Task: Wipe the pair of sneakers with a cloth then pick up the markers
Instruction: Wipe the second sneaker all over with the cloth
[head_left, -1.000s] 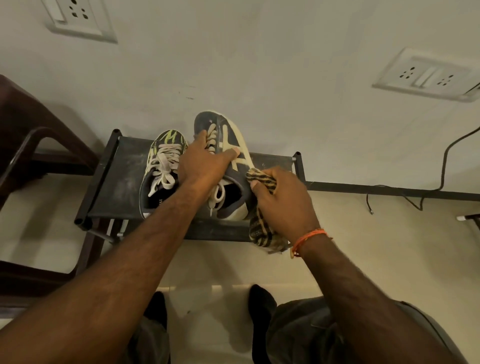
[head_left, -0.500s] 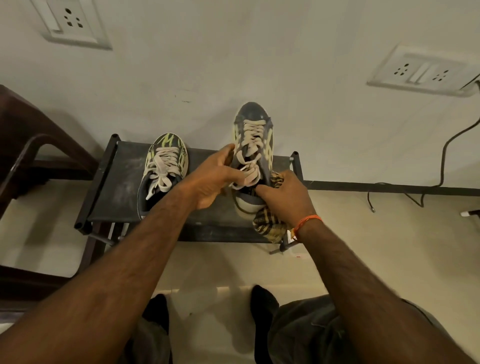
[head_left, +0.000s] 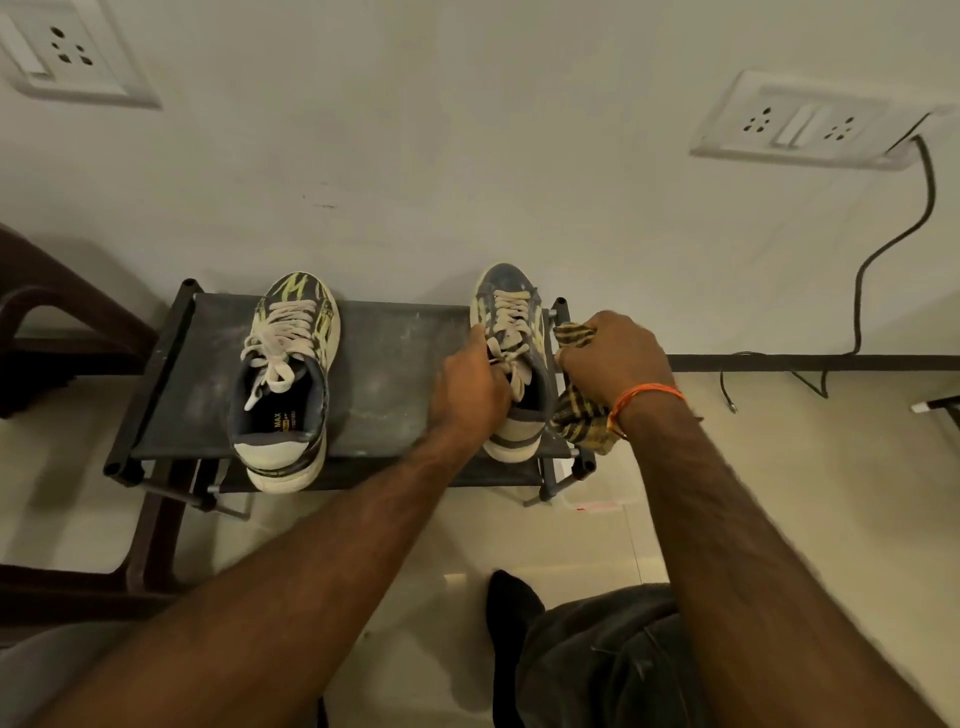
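Left sneaker (head_left: 283, 384) insole reads "MAX", I think; your left hand (head_left: 467, 387) grips the right sneaker (head_left: 511, 332), right hand (head_left: 615, 358) clutching the cloth (head_left: 582, 421) beside it.

A single head-worn wide-angle camera looks steeply down and forward from above the person's own forearms, close over a low rack (head_left: 395, 384) against the far wall (head_left: 467, 156); floor and knees fill the near edge.

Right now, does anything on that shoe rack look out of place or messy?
The rack shelf is smeared with pale dust. The left sneaker overhangs its front edge, heel past the bar. The right sneaker sits at the far right end, apart from its mate.
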